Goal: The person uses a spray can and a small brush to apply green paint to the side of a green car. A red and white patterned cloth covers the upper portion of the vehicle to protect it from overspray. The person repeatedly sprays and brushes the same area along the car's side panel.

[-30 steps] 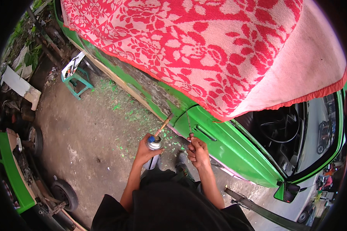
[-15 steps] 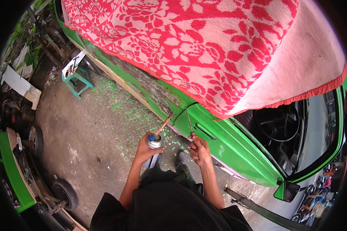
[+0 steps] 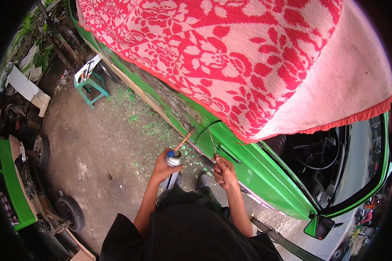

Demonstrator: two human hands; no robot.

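My left hand (image 3: 162, 167) is closed round a silver aerosol can (image 3: 174, 162) with a blue piece (image 3: 171, 154) at its top. A wooden-handled brush (image 3: 185, 138) slants up from the can top. My right hand (image 3: 223, 173) grips a screwdriver-like tool (image 3: 212, 143), its thin shaft pointing up toward the green car door (image 3: 261, 178). The body panel (image 3: 157, 95) behind the door has a long patch of scraped paint. A red and pink floral blanket (image 3: 222, 52) drapes over the vehicle.
A teal plastic stool (image 3: 91, 93) with tools on it stands left on the ground (image 3: 96, 152), among green flakes. At left are a green panel (image 3: 17, 187), tyres (image 3: 69, 213) and debris. A side mirror (image 3: 320, 226) juts out lower right; a long beam (image 3: 287, 241) lies below it.
The view has shifted slightly, so the stool and left-hand clutter appear higher and the door window lower. Both hands keep their grips, with almost no movement.
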